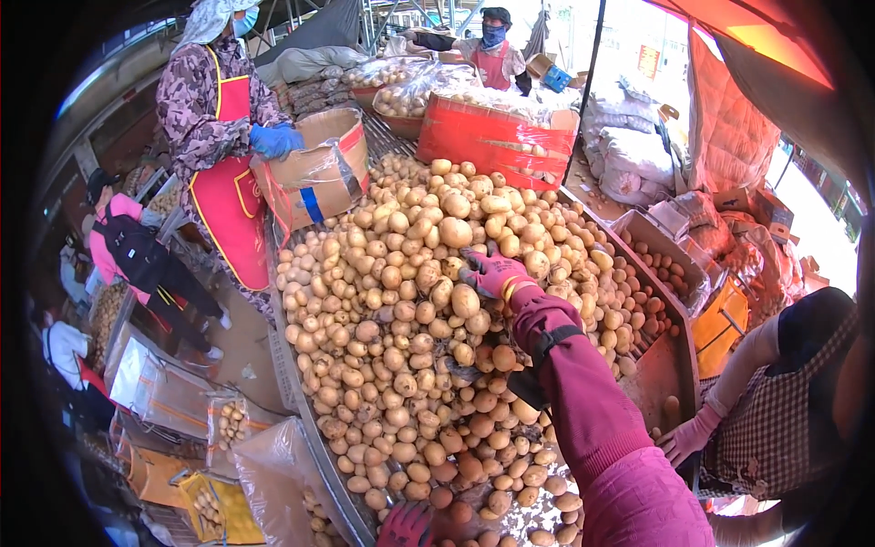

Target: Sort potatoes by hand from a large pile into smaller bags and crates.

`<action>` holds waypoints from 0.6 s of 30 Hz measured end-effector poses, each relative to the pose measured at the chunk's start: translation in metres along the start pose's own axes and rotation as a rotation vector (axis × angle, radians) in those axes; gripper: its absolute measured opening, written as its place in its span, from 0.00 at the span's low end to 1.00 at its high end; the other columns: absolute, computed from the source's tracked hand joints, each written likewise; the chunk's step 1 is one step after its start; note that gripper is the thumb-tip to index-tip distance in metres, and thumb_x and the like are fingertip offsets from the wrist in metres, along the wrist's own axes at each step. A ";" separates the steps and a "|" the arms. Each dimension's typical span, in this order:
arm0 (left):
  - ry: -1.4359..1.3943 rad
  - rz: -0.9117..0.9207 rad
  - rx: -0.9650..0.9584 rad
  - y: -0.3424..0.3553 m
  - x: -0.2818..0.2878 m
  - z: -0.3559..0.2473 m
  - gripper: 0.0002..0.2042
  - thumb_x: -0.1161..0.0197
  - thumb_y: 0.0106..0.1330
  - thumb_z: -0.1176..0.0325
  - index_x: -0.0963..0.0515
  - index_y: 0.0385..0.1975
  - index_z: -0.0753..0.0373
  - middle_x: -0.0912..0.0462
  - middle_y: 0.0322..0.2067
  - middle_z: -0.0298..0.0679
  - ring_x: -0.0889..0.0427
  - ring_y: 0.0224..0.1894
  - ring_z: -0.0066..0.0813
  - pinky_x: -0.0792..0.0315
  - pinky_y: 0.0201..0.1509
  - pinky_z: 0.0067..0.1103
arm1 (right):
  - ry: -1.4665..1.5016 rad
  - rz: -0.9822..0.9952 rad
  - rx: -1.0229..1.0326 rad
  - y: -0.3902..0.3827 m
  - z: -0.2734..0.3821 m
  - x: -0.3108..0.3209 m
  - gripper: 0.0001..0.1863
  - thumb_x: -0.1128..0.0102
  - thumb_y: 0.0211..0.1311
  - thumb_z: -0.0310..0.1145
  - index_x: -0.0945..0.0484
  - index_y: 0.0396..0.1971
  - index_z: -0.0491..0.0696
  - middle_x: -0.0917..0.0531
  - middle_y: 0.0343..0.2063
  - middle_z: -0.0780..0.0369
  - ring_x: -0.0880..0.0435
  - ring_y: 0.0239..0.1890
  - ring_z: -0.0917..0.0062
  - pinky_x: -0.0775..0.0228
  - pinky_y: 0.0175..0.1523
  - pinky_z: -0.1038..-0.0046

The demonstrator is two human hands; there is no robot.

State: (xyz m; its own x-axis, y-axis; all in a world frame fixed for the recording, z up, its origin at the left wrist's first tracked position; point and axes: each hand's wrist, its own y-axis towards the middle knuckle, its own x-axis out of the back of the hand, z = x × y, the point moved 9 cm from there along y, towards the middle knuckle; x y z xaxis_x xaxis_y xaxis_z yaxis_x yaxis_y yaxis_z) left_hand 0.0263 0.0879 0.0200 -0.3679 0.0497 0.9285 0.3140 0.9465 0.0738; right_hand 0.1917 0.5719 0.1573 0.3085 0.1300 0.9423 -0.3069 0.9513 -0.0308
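A big heap of tan potatoes [383,301] covers a long metal sorting table [652,365]. My right hand [497,275], in a pink glove with dark fingertips, reaches across the middle of the heap. Its fingers are apart and touch the potatoes, with none seen in its grasp. A yellow band circles that wrist, below it a black strap over the maroon sleeve. At the lower edge, my left hand [406,526] shows only in part, in a pink and dark glove. Its fingers lie stretched out beside the nearest potatoes; the rest is cut off.
Across the table's far left, a person with blue gloves [276,139] holds a cardboard box [314,173]. A red-taped box [497,137] stands at the far end. On the right, another person's pink-gloved hand [690,436] rests near the table edge. Plastic-lined boxes [278,456] line the left side.
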 end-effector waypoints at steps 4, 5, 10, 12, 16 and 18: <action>-0.012 -0.018 -0.045 -0.011 -0.011 0.006 0.25 0.44 0.66 0.61 0.30 0.62 0.65 0.28 0.61 0.50 0.34 0.67 0.50 0.46 0.74 0.43 | 0.005 0.056 -0.012 -0.005 -0.007 -0.009 0.39 0.46 0.57 0.68 0.38 0.70 0.75 0.50 0.75 0.51 0.39 0.72 0.57 0.39 0.70 0.59; -0.012 0.015 -0.036 -0.014 -0.018 0.008 0.26 0.46 0.67 0.61 0.31 0.64 0.65 0.30 0.62 0.49 0.37 0.68 0.50 0.48 0.75 0.44 | 0.009 0.017 0.020 -0.006 -0.006 -0.009 0.39 0.45 0.56 0.69 0.37 0.69 0.75 0.50 0.75 0.52 0.39 0.72 0.56 0.39 0.70 0.59; -0.232 0.160 0.062 -0.017 -0.042 0.023 0.28 0.50 0.67 0.59 0.34 0.65 0.65 0.34 0.65 0.49 0.41 0.71 0.51 0.53 0.77 0.45 | 0.008 0.044 0.042 -0.017 -0.015 -0.022 0.33 0.43 0.60 0.63 0.30 0.65 0.71 0.37 0.68 0.48 0.30 0.65 0.53 0.35 0.66 0.61; -0.217 0.218 0.087 -0.016 -0.043 0.021 0.29 0.49 0.67 0.57 0.35 0.67 0.64 0.33 0.65 0.50 0.42 0.71 0.51 0.55 0.77 0.46 | 0.024 0.079 0.037 -0.029 -0.023 -0.030 0.31 0.42 0.61 0.60 0.28 0.64 0.69 0.33 0.65 0.48 0.29 0.64 0.53 0.35 0.66 0.61; -0.033 0.221 0.084 -0.014 -0.029 0.015 0.26 0.51 0.70 0.54 0.31 0.63 0.62 0.30 0.62 0.46 0.37 0.69 0.45 0.47 0.75 0.42 | 0.038 0.053 0.051 -0.059 -0.031 -0.038 0.29 0.39 0.60 0.55 0.25 0.62 0.68 0.31 0.62 0.48 0.29 0.63 0.53 0.36 0.67 0.61; 0.075 0.043 -0.069 -0.011 -0.009 0.003 0.21 0.42 0.65 0.55 0.24 0.54 0.59 0.26 0.59 0.45 0.31 0.64 0.44 0.46 0.73 0.43 | 0.049 0.089 0.007 -0.074 -0.034 -0.046 0.28 0.39 0.59 0.54 0.25 0.61 0.68 0.37 0.66 0.47 0.32 0.67 0.54 0.38 0.70 0.62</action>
State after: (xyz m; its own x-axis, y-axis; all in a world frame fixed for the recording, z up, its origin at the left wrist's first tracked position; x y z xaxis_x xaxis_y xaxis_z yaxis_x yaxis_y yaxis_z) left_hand 0.0235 0.0780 0.0101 -0.2866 0.0635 0.9560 0.3891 0.9195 0.0555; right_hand 0.2304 0.5052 0.1052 0.3236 0.2274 0.9185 -0.3411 0.9335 -0.1109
